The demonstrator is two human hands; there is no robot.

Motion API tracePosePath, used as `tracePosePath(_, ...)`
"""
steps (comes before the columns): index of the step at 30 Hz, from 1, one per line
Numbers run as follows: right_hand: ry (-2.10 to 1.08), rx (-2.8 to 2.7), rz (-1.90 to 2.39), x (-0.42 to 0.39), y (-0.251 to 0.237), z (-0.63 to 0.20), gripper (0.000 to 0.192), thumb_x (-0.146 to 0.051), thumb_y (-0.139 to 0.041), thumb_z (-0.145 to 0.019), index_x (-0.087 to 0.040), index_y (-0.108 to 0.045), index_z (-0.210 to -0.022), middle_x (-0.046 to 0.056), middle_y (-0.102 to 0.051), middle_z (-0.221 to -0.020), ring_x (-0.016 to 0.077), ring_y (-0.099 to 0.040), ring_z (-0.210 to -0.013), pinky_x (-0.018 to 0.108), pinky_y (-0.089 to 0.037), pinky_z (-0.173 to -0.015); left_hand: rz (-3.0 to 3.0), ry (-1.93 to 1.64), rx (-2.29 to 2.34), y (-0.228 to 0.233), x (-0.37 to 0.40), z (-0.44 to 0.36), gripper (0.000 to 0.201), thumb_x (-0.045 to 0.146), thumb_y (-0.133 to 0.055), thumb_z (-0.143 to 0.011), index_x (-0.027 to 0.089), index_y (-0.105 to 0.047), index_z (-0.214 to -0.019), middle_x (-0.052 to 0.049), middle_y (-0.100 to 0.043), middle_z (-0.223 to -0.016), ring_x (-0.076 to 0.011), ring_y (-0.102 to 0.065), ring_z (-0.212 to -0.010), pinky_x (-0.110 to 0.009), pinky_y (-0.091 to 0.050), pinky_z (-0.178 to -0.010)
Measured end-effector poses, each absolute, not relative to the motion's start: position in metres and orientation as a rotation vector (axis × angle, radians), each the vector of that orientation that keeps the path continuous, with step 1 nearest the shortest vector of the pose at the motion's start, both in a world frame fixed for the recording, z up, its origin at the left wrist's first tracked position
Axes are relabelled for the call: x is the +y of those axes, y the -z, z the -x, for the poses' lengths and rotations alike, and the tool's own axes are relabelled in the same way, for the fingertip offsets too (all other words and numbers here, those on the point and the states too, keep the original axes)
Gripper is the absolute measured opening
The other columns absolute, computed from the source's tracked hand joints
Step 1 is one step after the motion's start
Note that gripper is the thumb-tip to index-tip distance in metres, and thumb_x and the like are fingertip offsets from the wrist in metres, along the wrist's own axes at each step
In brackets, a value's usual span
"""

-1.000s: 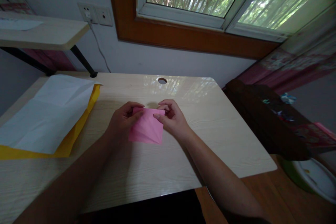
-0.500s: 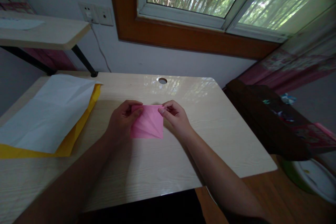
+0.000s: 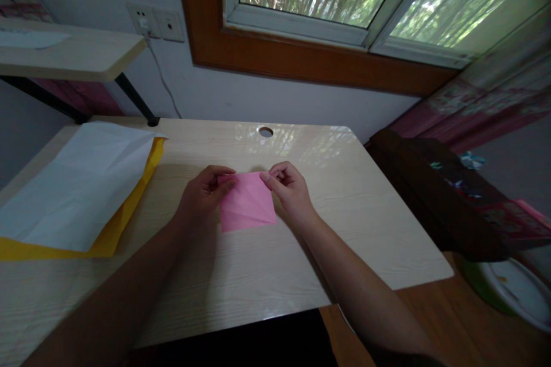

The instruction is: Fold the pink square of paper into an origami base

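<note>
A: Where is the pink paper (image 3: 247,202) located?

B: It is held over the middle of the pale wooden surface (image 3: 267,264), between both hands. Creases are visible across its face.

A: How is each hand engaged?

B: The left hand (image 3: 202,195) is closed on the paper's upper left corner, thumb on top. The right hand (image 3: 290,192) is pinched on the upper right corner.

A: What else is carried by the surface?

B: A white sheet (image 3: 80,183) is laid over a yellow sheet (image 3: 124,215) at the left, well apart from the hands. A round cable hole (image 3: 266,132) is seen near the far edge.
</note>
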State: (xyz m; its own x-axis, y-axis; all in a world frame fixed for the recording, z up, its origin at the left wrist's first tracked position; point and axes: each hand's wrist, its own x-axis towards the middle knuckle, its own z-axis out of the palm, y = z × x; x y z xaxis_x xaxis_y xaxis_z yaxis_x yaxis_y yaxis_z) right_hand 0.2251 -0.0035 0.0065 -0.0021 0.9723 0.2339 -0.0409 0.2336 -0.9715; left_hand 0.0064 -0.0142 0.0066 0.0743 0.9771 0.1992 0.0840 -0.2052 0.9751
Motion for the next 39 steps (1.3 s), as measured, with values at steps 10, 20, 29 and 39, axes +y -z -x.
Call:
tracePosePath(10, -1.092, -1.211, 0.886, -0.002, -0.005, -0.220, 0.026, -0.031, -0.080, -0.082, -0.026, -0.060, -0.098, -0.008, -0.052, -0.066, 0.0104, -0.045, -0.061, 0.025, -0.036, -0.059, -1.340, -1.249, 1.050, -0.004, -0.012, -0.007, 0.043, 0.046, -0.078, -0.083, 0.024, -0.066, -0.118, 0.002, -0.066, -0.078, -0.0133, -0.061, -0.068, -0.021, -0.046, -0.059)
tracePosePath(20, -1.005, -1.258, 0.956, -0.002, -0.002, -0.223, 0.024, -0.036, -0.077, -0.085, -0.026, -0.060, -0.099, -0.005, -0.060, -0.077, 0.0122, -0.054, -0.070, 0.027, -0.042, -0.065, -1.329, -1.270, 1.203, -0.013, -0.013, -0.009, 0.033, 0.049, -0.071, -0.088, 0.020, -0.068, -0.102, 0.000, -0.067, -0.079, -0.0132, -0.059, -0.069, -0.022, -0.048, -0.062)
tracePosePath(29, -0.964, -1.220, 1.013, -0.001, -0.003, -0.221, 0.025, -0.038, -0.077, -0.084, -0.026, -0.058, -0.095, -0.003, -0.060, -0.078, 0.0135, -0.055, -0.072, 0.028, -0.043, -0.065, -0.986, -0.963, 0.973, -0.009, -0.009, -0.013, 0.052, 0.045, -0.086, -0.070, 0.018, -0.069, -0.111, -0.005, -0.075, -0.090, -0.0156, -0.067, -0.068, -0.025, -0.052, -0.060)
tracePosePath(39, -1.294, -1.192, 0.922, 0.000, 0.001, -0.215, 0.052, -0.041, -0.081, -0.080, -0.030, -0.048, -0.119, -0.008, -0.060, -0.075, 0.0113, -0.055, -0.064, 0.024, -0.043, -0.060, -0.994, -1.092, 1.082, -0.002, -0.003, -0.009, 0.040, 0.045, -0.083, -0.074, 0.017, -0.075, -0.101, -0.006, -0.075, -0.095, -0.0184, -0.066, -0.077, -0.027, -0.053, -0.066)
